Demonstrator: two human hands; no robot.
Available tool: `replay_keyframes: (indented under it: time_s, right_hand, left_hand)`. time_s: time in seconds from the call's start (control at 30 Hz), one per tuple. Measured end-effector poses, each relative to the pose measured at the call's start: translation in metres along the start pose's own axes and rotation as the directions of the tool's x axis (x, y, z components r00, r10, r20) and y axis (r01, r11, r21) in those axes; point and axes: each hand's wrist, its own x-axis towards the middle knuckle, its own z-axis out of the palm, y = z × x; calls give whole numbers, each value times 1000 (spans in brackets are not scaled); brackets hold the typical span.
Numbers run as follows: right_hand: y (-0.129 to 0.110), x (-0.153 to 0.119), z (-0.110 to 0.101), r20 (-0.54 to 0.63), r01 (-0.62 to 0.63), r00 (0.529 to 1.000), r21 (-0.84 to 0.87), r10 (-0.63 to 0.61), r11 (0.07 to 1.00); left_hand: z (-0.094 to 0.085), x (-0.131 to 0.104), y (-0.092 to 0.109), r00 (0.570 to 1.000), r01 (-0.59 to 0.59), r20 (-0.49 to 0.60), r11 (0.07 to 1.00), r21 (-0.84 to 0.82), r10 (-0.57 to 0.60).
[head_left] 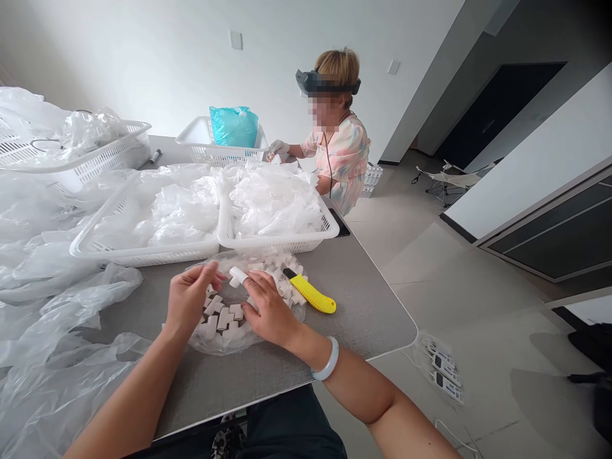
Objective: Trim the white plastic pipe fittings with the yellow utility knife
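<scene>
Several white T-shaped fittings (224, 318) lie on a clear plastic bag (224, 348) on the grey table. Just above them, my left hand (191, 296) has its fingertips pinched together; whatever is between them is too small to make out. My right hand (268, 309) has one white fitting (238, 276) at its fingertips, over the bag, with the thumb lower down near the pile. A yellow utility knife (313, 293) rests on the fittings at the right side of the bag, its black end toward the upper left.
White baskets (282, 243) full of clear plastic bags stand behind the pile. Loose plastic (62, 319) covers the table's left side. A teal bag (234, 127) sits in a far basket. Another person (342, 150) works at the far edge. A dark phone (340, 224) lies by the right basket.
</scene>
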Motion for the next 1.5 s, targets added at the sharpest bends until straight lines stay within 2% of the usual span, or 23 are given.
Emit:
replay_keyframes:
  time_s: [0.1,0.23,0.33,0.4,0.47,0.53,0.67,0.8,0.9,1.0,1.07,1.13,1.2,1.23,1.27,1.3,1.37,1.43,1.5]
  right_hand:
    - [3,2,-2,-28,-25,999,29,26,999]
    - [4,2,-3,-43,-32,999,36,33,999]
    - [3,0,-1,-25,-14,1000,7,14,1000]
    - [2,-1,1,-5,6,1000,-42,-7,999]
    - [2,-2,2,6,21,1000,-98,-21,995]
    - [2,-3,2,-1,25,1000,-137,-25,990]
    - [2,-3,1,-33,5,999,-163,-10,987]
    - [1,-3,0,-21,-13,1000,-133,10,991]
    - [-2,-2,-2,11,-37,999,-24,38,999]
    - [-4,0,-8,91,-142,988,210,126,967]
    - [-4,2,-12,170,-240,968,401,186,884]
    - [-4,4,-17,218,-301,953,588,211,751]
    - [-4,6,-20,200,-306,951,720,235,623]
    - [-3,6,-21,171,-299,949,747,263,594]
    - [-3,7,-22,128,-292,945,743,301,602]
    - [-3,6,-23,70,-281,941,705,330,652]
    - [-2,6,-23,-76,-224,949,525,307,821]
    - [-1,5,-21,-158,-110,975,275,158,955]
    - [0,4,-17,-110,5,994,91,5,996]
  left_hand:
    - [-4,1,2,999,-44,-23,999,-11,44]
    - [-4,1,7,999,-11,44,999,42,9]
    - [-1,1,7,979,20,203,1000,-4,-19]
    - [2,1,5,938,79,340,996,-29,-65]
    - [4,0,2,900,142,422,989,-51,-107]
    - [5,0,0,886,185,449,976,-112,-116]
    - [6,-1,2,890,201,450,946,-254,-68]
    - [7,-4,6,880,214,473,926,-310,-45]
    - [11,-7,7,885,197,466,908,-370,-2]
    - [14,-10,6,901,164,432,891,-423,39]
    - [14,-10,6,916,135,397,892,-431,53]
    - [13,-7,5,941,105,333,888,-448,57]
    - [9,-3,4,970,87,241,869,-487,37]
    - [8,0,3,980,87,198,861,-501,16]
    - [6,2,2,986,95,165,859,-503,-12]
    - [4,4,2,988,114,151,862,-493,-45]
    - [3,5,2,981,168,163,872,-460,-103]
    - [4,4,3,972,208,190,876,-436,-137]
    - [7,1,5,965,218,225,887,-407,-134]
